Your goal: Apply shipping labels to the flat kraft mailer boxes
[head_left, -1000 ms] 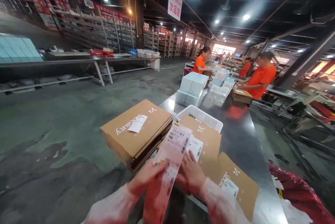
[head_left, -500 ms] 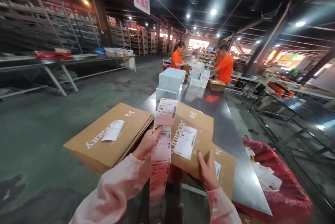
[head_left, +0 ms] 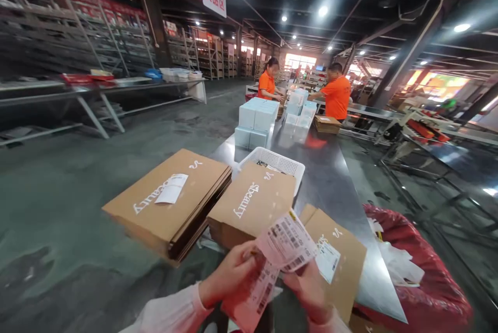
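Note:
A strip of white printed shipping labels [head_left: 286, 239] hangs between my hands, folded over at its top. My left hand [head_left: 233, 273] is closed on the strip's left edge. At its right edge is my right hand [head_left: 309, 286], closed on the strip with the fingertips partly hidden behind the paper. Just beyond my hands lies a stack of flat brown cartons [head_left: 252, 198], its top one bare of a label. To the right, a labelled carton [head_left: 342, 255] lies on more cardboard. On the left, another carton stack [head_left: 167, 188] carries a label on top.
A white perforated basket [head_left: 298, 167] stands behind the middle stack on the metal table [head_left: 330, 172]. Light blue boxes [head_left: 257, 120] are piled farther along. A red-lined bin [head_left: 428, 271] with white plastic stands at the right. Two people in orange shirts [head_left: 336, 97] work at the far end.
The labelled carton from the middle has been laid on the right pile, uncovering the basket. My right hand has let go of it and moved to the label strip, which is now lower and folded.

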`<state>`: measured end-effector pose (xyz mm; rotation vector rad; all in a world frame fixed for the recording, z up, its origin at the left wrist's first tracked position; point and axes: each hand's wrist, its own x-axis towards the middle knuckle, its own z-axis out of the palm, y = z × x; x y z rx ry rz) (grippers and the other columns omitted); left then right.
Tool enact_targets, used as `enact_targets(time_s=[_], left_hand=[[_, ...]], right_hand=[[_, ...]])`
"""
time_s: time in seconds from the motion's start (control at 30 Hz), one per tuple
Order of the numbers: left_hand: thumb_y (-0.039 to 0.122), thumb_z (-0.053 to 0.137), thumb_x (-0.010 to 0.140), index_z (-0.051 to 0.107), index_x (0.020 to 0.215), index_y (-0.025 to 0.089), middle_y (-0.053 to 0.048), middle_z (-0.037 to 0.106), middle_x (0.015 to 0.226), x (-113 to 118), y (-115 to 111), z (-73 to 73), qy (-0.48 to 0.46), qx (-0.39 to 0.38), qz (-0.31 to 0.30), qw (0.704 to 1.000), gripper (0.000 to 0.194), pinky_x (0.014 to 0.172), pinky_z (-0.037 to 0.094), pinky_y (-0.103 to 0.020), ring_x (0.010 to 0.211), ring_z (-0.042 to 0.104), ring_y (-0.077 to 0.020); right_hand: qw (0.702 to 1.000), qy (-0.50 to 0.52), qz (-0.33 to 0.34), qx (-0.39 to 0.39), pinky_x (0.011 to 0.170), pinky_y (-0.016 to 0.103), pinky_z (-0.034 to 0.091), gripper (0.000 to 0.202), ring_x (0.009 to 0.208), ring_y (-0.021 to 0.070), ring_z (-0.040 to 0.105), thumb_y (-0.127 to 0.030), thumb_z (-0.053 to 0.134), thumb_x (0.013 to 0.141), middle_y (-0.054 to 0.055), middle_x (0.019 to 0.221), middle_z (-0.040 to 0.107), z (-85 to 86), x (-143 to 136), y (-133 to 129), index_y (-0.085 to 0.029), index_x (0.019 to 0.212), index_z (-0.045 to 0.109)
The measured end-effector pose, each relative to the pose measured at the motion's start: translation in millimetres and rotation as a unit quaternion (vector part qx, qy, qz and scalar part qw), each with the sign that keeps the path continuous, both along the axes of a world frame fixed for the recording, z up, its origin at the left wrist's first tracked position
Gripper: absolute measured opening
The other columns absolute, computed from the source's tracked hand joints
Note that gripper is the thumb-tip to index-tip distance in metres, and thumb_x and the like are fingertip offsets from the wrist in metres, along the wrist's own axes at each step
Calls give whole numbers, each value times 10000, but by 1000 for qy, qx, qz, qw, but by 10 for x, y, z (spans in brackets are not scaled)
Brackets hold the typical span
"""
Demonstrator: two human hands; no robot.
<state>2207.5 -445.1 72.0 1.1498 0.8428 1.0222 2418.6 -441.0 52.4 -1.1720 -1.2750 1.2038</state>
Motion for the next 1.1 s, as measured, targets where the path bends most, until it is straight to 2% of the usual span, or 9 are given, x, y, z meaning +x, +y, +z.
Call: enact_targets(time_s=[0.13,0.23,0.43,0.67,0.73,0.83,0.93,1.03,1.1], left_hand=[[659,848,631,703,1076,110,-123,742,1026,-6,108,3,-24,-10,69,997,721,903,516,-316,979,668,-240],[682,869,555,735,892,84,-103,739,862,-88,217,15,-22,-49,144,988,699,770,499,-286,799,635,-193],[671,881,511,734,792,100,-58,707,777,-20,216,-128,-29,-63,183,981,653,723,457,-264,725,583,-152],[873,749,472,438,518,177,34,438,521,134,263,-283,-2,-70,313,947,764,535,322,-239,548,378,-87],[813,819,446,544,611,146,15,518,589,104,317,-327,-31,-79,271,959,741,576,363,-235,586,431,-94],[635,948,404,699,866,96,-33,628,722,-8,345,-474,-81,-132,109,982,753,660,421,-252,632,503,-108],[608,950,447,749,926,79,-97,682,833,-150,199,-742,-118,-163,23,979,741,752,461,-294,743,586,-170],[710,886,489,771,935,77,-125,698,866,-324,-125,-979,-72,-162,25,984,782,752,462,-298,805,603,-211],[774,833,520,777,953,73,-124,698,847,-469,-348,-1008,-23,-161,12,987,826,685,442,-274,752,584,-193]], right_hand=[[999,40,27,-13,863,414,605,563,954,283,717,-665,687,796,166,1047,743,-40,-616,-71,-159,1043,668],[993,21,113,-5,880,397,601,623,982,279,714,-622,776,729,165,1107,733,23,-589,69,-154,1127,673],[985,-134,108,-20,817,400,588,643,862,293,718,-750,712,667,148,928,760,374,-496,480,-157,904,789],[979,-181,89,-20,773,381,577,540,819,270,709,-701,695,682,106,898,759,184,-489,524,-202,861,799],[977,-194,84,28,751,371,576,465,838,258,696,-650,688,715,112,932,737,160,-497,714,-200,786,780],[949,-295,25,112,907,372,556,290,995,247,664,-472,700,741,125,1069,681,182,-558,1241,-190,739,765],[905,-412,-27,102,1079,410,464,162,1139,267,618,-297,715,756,167,1164,642,173,-635,1838,-150,783,777],[877,-474,-35,72,1084,554,432,417,1247,380,551,-272,733,778,262,1307,582,98,-703,2190,-53,1133,737],[854,-515,-14,77,1143,672,307,687,1399,444,403,-312,720,817,302,1483,444,41,-768,2200,-13,1410,545]])
